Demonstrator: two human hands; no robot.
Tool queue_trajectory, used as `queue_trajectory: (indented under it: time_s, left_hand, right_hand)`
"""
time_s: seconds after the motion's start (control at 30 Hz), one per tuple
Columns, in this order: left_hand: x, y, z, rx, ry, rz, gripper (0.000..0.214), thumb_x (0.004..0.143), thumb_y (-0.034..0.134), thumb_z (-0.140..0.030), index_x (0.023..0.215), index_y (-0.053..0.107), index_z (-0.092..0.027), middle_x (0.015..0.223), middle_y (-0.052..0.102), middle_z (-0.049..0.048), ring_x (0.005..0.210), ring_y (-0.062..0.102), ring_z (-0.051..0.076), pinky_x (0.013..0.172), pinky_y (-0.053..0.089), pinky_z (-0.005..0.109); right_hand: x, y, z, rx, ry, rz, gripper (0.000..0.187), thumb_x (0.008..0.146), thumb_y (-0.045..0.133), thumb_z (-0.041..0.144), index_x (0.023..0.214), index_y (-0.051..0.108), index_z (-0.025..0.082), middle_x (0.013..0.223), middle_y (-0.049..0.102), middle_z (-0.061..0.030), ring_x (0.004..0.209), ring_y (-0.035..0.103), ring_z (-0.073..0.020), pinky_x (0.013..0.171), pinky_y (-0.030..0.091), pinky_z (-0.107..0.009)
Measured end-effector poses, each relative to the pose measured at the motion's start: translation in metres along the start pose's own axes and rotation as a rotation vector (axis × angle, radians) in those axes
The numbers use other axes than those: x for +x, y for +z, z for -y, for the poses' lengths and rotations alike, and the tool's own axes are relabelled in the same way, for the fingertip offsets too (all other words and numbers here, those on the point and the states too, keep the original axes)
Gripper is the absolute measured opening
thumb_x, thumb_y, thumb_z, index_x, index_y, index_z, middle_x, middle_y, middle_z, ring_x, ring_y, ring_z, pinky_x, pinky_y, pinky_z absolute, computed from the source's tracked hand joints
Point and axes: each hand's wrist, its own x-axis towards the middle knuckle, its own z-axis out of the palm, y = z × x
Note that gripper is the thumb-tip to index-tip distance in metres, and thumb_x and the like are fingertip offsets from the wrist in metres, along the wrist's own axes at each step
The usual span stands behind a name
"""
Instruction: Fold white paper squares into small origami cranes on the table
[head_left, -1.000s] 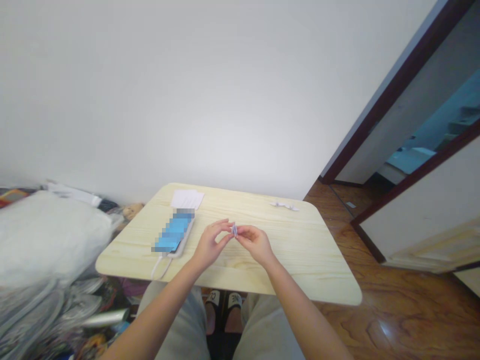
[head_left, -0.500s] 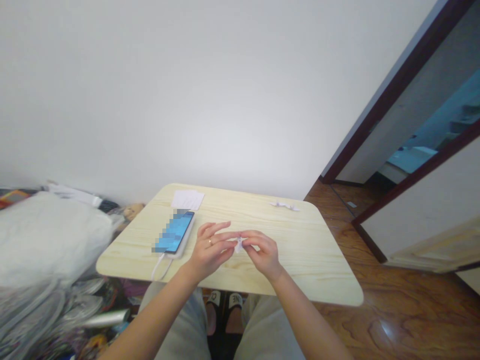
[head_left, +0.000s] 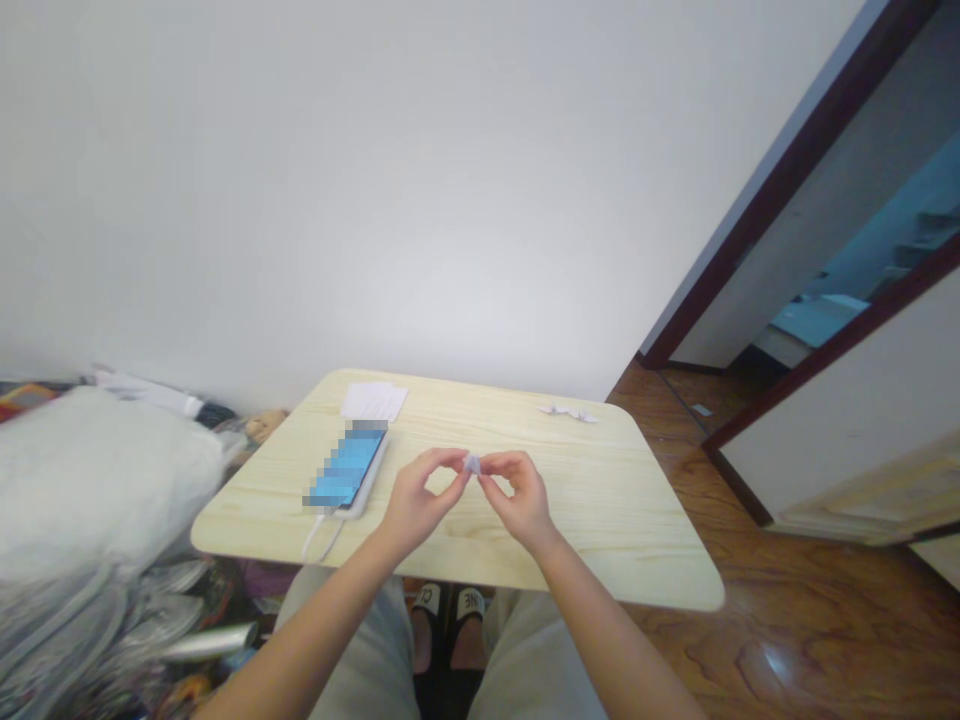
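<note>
One small white piece of paper [head_left: 472, 464] is pinched between the fingertips of the left hand [head_left: 416, 502] and the right hand [head_left: 528, 502], held over the middle of the pale table [head_left: 622, 500]. Each hand grips its own side of the paper with thumb and forefinger, the two hands close together. The paper looks folded, though it is too small and too covered by fingers to make out its shape or count its creases. As far as can be judged, the folding is partway along: this paper is in hand and has not been set down. Near the far right corner of the table lies a crumpled-looking white strip [head_left: 568, 411], perhaps pieces already worked, well apart from the hands. At the far left lie flat white sheets [head_left: 373, 401], which seem unfolded and untouched, so some paper appears to be left. Between those sheets and the near edge, a phone [head_left: 349, 468] rests on a white block [head_left: 367, 496], with a white cable [head_left: 309, 533] beside it.
</note>
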Motion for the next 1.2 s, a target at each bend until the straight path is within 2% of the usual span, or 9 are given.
queue_trajectory:
  time_s: [0.2, 0.33, 0.47, 0.57, 0.73, 0.83, 0.97, 1.07, 1.2]
  left_hand:
    - [0.003, 0.006, 0.011, -0.152, -0.209, 0.035, 0.01, 0.073, 0.059, -0.024, 0.078, 0.061, -0.016, 0.075, 0.065, 0.0035, 0.07, 0.06, 0.015, 0.068, 0.049, 0.027]
    - [0.004, 0.003, 0.011, -0.113, -0.221, 0.112, 0.011, 0.073, 0.059, -0.026, 0.076, 0.063, -0.016, 0.073, 0.066, 0.0032, 0.069, 0.059, 0.015, 0.068, 0.049, 0.028]
    - [0.006, 0.001, 0.01, -0.125, -0.255, 0.146, 0.015, 0.073, 0.059, -0.031, 0.074, 0.063, -0.016, 0.07, 0.066, 0.0032, 0.066, 0.059, 0.015, 0.065, 0.049, 0.027]
    - [0.006, 0.004, 0.016, -0.247, -0.32, 0.173, 0.02, 0.07, 0.062, -0.035, 0.075, 0.062, -0.016, 0.071, 0.067, 0.0042, 0.065, 0.06, 0.015, 0.063, 0.05, 0.028]
    - [0.003, 0.018, 0.04, -0.495, -0.475, 0.158, 0.034, 0.062, 0.069, -0.032, 0.089, 0.054, -0.016, 0.064, 0.065, 0.0014, 0.061, 0.063, 0.015, 0.059, 0.05, 0.028]
    - [-0.002, 0.029, 0.055, -0.393, -0.434, 0.132, 0.024, 0.062, 0.068, -0.031, 0.076, 0.056, -0.016, 0.066, 0.065, 0.0023, 0.063, 0.062, 0.015, 0.062, 0.05, 0.028]
    - [-0.007, 0.037, 0.064, -0.208, -0.375, 0.269, 0.014, 0.07, 0.06, -0.028, 0.077, 0.06, -0.016, 0.073, 0.066, 0.0048, 0.068, 0.062, 0.017, 0.064, 0.049, 0.029]
    - [-0.007, 0.038, 0.067, -0.026, -0.326, 0.316, 0.01, 0.072, 0.057, -0.024, 0.076, 0.061, -0.017, 0.074, 0.066, 0.0046, 0.07, 0.062, 0.017, 0.067, 0.048, 0.031]
    - [-0.005, 0.04, 0.072, 0.166, -0.213, 0.275, 0.014, 0.071, 0.059, -0.023, 0.083, 0.062, -0.017, 0.083, 0.065, 0.0071, 0.078, 0.06, 0.02, 0.073, 0.046, 0.033]
  right_hand:
    - [0.006, 0.005, -0.006, 0.107, 0.166, 0.034, 0.017, 0.07, 0.063, 0.024, 0.079, 0.049, 0.02, 0.078, 0.059, -0.0015, 0.073, 0.059, -0.0133, 0.069, 0.049, -0.028]
    - [0.008, 0.005, -0.01, 0.063, 0.222, 0.106, 0.024, 0.069, 0.064, 0.029, 0.089, 0.054, 0.019, 0.08, 0.061, -0.0029, 0.074, 0.059, -0.0146, 0.07, 0.05, -0.029]
    - [0.008, 0.004, -0.016, 0.008, 0.258, 0.111, 0.017, 0.07, 0.063, 0.033, 0.079, 0.061, 0.018, 0.08, 0.065, -0.0047, 0.075, 0.06, -0.0168, 0.072, 0.048, -0.031]
    - [0.01, 0.003, -0.019, 0.051, 0.302, 0.109, 0.017, 0.068, 0.065, 0.034, 0.072, 0.061, 0.018, 0.071, 0.065, -0.0031, 0.066, 0.059, -0.0156, 0.064, 0.048, -0.029]
    - [0.015, 0.001, -0.039, 0.041, 0.388, 0.147, 0.017, 0.067, 0.064, 0.033, 0.066, 0.059, 0.017, 0.063, 0.063, -0.0009, 0.058, 0.058, -0.0137, 0.057, 0.045, -0.026]
    - [0.012, -0.001, -0.062, 0.022, 0.43, 0.207, 0.016, 0.066, 0.063, 0.027, 0.078, 0.058, 0.017, 0.066, 0.065, -0.0005, 0.061, 0.06, -0.0144, 0.058, 0.046, -0.026]
    - [0.003, -0.007, -0.085, -0.025, 0.46, 0.283, 0.023, 0.068, 0.06, 0.022, 0.09, 0.054, 0.018, 0.07, 0.066, -0.0007, 0.065, 0.062, -0.0148, 0.059, 0.046, -0.026]
    - [0.001, -0.011, -0.088, -0.143, 0.438, 0.27, 0.022, 0.068, 0.059, 0.017, 0.089, 0.053, 0.018, 0.068, 0.065, 0.0013, 0.064, 0.061, -0.0137, 0.058, 0.045, -0.024]
    - [0.005, -0.014, -0.085, -0.352, 0.375, 0.297, 0.017, 0.069, 0.057, 0.013, 0.084, 0.055, 0.02, 0.068, 0.064, 0.0014, 0.064, 0.06, -0.0134, 0.058, 0.044, -0.023]
